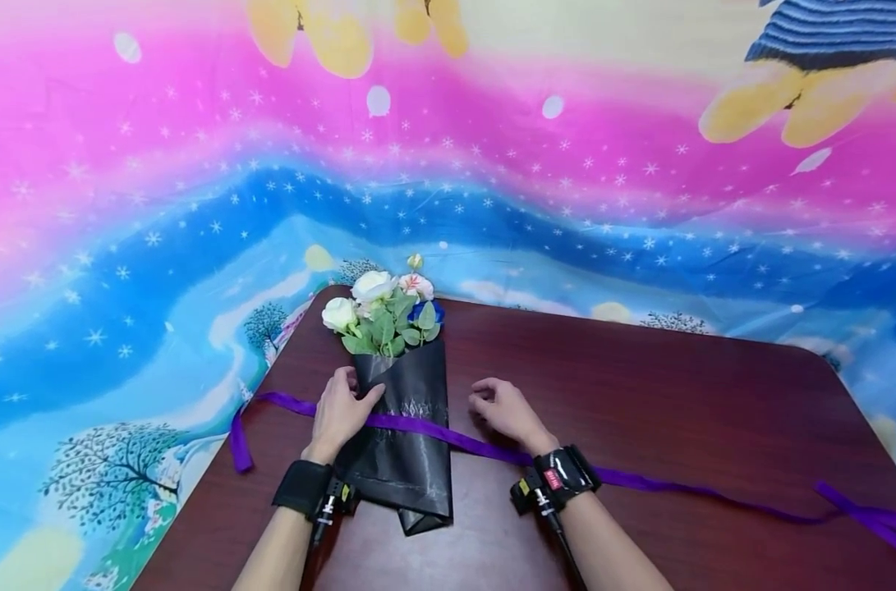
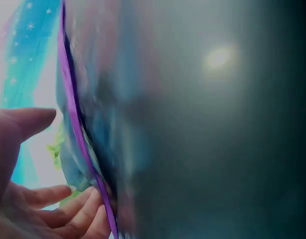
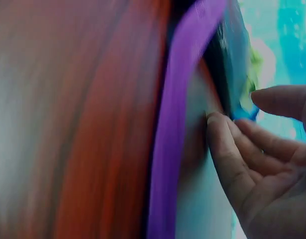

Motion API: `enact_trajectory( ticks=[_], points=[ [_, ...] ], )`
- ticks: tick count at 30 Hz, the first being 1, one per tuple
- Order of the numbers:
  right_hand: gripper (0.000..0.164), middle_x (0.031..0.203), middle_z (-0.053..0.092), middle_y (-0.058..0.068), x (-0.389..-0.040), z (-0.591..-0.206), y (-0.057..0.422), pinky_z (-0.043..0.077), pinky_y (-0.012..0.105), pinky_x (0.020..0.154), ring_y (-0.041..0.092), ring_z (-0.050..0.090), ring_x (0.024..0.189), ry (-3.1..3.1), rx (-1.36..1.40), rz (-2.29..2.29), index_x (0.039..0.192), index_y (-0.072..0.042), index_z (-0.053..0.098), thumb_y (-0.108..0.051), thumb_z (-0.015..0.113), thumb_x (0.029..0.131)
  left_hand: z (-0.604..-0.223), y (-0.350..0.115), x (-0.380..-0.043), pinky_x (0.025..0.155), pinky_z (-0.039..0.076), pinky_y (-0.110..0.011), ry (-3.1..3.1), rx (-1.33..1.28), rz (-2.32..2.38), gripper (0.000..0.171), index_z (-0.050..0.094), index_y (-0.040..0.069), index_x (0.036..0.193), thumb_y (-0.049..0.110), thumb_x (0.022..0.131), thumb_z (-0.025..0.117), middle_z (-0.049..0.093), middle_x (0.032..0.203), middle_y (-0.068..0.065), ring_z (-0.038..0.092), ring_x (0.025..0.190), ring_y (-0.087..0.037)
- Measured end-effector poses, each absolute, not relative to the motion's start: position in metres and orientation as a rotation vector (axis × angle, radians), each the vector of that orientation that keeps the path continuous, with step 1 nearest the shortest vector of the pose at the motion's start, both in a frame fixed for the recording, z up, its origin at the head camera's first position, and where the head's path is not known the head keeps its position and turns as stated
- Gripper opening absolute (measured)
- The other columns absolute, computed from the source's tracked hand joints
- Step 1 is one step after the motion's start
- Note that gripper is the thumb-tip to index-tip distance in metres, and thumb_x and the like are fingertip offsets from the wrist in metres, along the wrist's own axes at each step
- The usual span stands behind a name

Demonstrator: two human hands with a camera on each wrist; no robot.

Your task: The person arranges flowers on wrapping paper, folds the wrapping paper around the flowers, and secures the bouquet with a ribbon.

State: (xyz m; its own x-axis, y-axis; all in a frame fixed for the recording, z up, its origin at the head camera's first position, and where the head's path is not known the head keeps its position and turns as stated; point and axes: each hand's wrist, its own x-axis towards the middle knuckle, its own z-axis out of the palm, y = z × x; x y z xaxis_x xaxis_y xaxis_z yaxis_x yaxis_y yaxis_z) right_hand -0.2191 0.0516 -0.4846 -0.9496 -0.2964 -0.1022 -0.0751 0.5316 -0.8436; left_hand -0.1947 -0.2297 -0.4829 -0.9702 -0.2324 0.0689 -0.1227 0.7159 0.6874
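A bouquet of artificial-looking white, pink and blue flowers (image 1: 377,300) with green leaves lies on the table, wrapped in shiny black paper (image 1: 411,460). A long purple ribbon (image 1: 425,427) runs across the front of the wrap. My left hand (image 1: 340,410) is at the wrap's left side, thumb spread over its front; in the left wrist view its fingers (image 2: 68,214) reach to the wrap's edge by the ribbon. To the right of the bouquet, my right hand (image 1: 512,410) hovers with loosely bent fingers, holding nothing, just beyond the ribbon (image 3: 170,129).
The dark red-brown table (image 1: 677,394) reaches far to the right. One ribbon end (image 1: 241,443) hangs near the left edge; the other (image 1: 872,517) lies folded at the far right. A colourful printed cloth (image 1: 566,172) stands behind. Both wrists wear black straps with cameras.
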Motion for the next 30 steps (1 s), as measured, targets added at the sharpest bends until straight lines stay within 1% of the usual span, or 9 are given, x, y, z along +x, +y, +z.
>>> enact_trajectory(
  ticks=[4, 6, 10, 14, 18, 23, 26, 28, 30],
  points=[
    [0.042, 0.088, 0.07, 0.006, -0.223, -0.482, 0.028, 0.053, 0.032, 0.066, 0.018, 0.067, 0.071, 2.465, -0.249, -1.408, 0.117, 0.004, 0.061, -0.028, 0.068, 0.09, -0.479, -0.234, -0.201, 0.073, 0.046, -0.046, -2.886, 0.305, -1.035, 0.068, 0.051, -0.006, 0.115, 0.048, 0.08, 0.073, 0.06, 0.096, -0.019, 0.059, 0.085, -0.033],
    [0.038, 0.077, 0.069, 0.004, -0.225, -0.481, 0.019, 0.052, 0.03, 0.06, 0.018, 0.067, 0.065, 2.454, -0.228, -1.392, 0.104, 0.001, 0.065, -0.033, 0.07, 0.087, -0.476, -0.236, -0.204, 0.064, 0.044, -0.041, -2.958, 0.298, -1.002, 0.062, 0.054, -0.003, 0.102, 0.05, 0.077, 0.074, 0.058, 0.084, -0.014, 0.057, 0.073, -0.03],
    [0.043, 0.051, 0.046, -0.006, -0.228, -0.479, 0.002, 0.038, 0.024, 0.044, 0.013, 0.054, 0.046, 2.509, -0.219, -1.286, 0.064, -0.012, 0.048, -0.04, 0.075, 0.081, -0.471, -0.24, -0.213, 0.053, 0.033, -0.033, -3.08, 0.292, -0.981, 0.051, 0.046, 0.006, 0.075, 0.046, 0.075, 0.078, 0.038, 0.064, -0.003, 0.041, 0.056, -0.02],
    [0.056, 0.052, 0.028, -0.006, -0.23, -0.478, -0.013, 0.029, 0.025, 0.044, 0.011, 0.036, 0.043, 2.605, -0.191, -1.148, 0.058, -0.015, 0.034, -0.044, 0.079, 0.075, -0.468, -0.245, -0.22, 0.051, 0.026, -0.028, -3.117, 0.27, -1.102, 0.055, 0.034, 0.012, 0.06, 0.035, 0.073, 0.082, 0.022, 0.059, 0.004, 0.026, 0.051, -0.014],
    [0.054, 0.056, 0.028, -0.005, -0.231, -0.481, -0.022, 0.031, 0.026, 0.046, 0.012, 0.034, 0.048, 2.543, -0.163, -1.165, 0.06, -0.014, 0.036, -0.039, 0.082, 0.072, -0.468, -0.248, -0.224, 0.048, 0.027, -0.025, -3.116, 0.235, -1.278, 0.057, 0.03, 0.015, 0.053, 0.023, 0.072, 0.084, 0.019, 0.054, 0.007, 0.022, 0.046, -0.01],
    [0.045, 0.058, 0.033, -0.004, -0.23, -0.486, -0.023, 0.033, 0.026, 0.049, 0.013, 0.037, 0.052, 2.334, -0.148, -1.375, 0.062, -0.011, 0.042, -0.026, 0.084, 0.072, -0.472, -0.249, -0.223, 0.05, 0.031, -0.024, -3.094, 0.204, -1.39, 0.051, 0.035, 0.013, 0.055, 0.015, 0.071, 0.083, 0.026, 0.052, 0.005, 0.031, 0.046, -0.011],
    [0.026, 0.073, 0.053, -0.001, -0.23, -0.488, -0.025, 0.042, 0.028, 0.063, 0.015, 0.051, 0.068, 2.207, -0.142, -1.544, 0.083, -0.004, 0.059, -0.014, 0.082, 0.073, -0.472, -0.248, -0.221, 0.056, 0.036, -0.026, -3.051, 0.181, -1.506, 0.034, 0.047, 0.008, 0.066, 0.011, 0.074, 0.08, 0.038, 0.059, 0.001, 0.04, 0.054, -0.015],
    [0.034, 0.09, 0.061, 0.003, -0.229, -0.489, -0.027, 0.045, 0.031, 0.074, 0.017, 0.056, 0.082, 2.127, -0.158, -1.639, 0.104, -0.001, 0.062, -0.007, 0.079, 0.075, -0.471, -0.248, -0.22, 0.063, 0.039, -0.028, -3.022, 0.152, -1.579, 0.023, 0.055, 0.003, 0.081, 0.008, 0.077, 0.077, 0.051, 0.067, 0.0, 0.048, 0.063, -0.016],
    [0.044, 0.1, 0.063, 0.007, -0.228, -0.49, -0.029, 0.046, 0.032, 0.079, 0.019, 0.058, 0.089, 2.088, -0.195, -1.696, 0.116, 0.001, 0.058, -0.001, 0.076, 0.076, -0.471, -0.249, -0.219, 0.068, 0.042, -0.028, -2.994, 0.122, -1.647, 0.026, 0.058, -0.001, 0.097, 0.006, 0.079, 0.075, 0.058, 0.075, -0.002, 0.054, 0.07, -0.017]
  ],
)
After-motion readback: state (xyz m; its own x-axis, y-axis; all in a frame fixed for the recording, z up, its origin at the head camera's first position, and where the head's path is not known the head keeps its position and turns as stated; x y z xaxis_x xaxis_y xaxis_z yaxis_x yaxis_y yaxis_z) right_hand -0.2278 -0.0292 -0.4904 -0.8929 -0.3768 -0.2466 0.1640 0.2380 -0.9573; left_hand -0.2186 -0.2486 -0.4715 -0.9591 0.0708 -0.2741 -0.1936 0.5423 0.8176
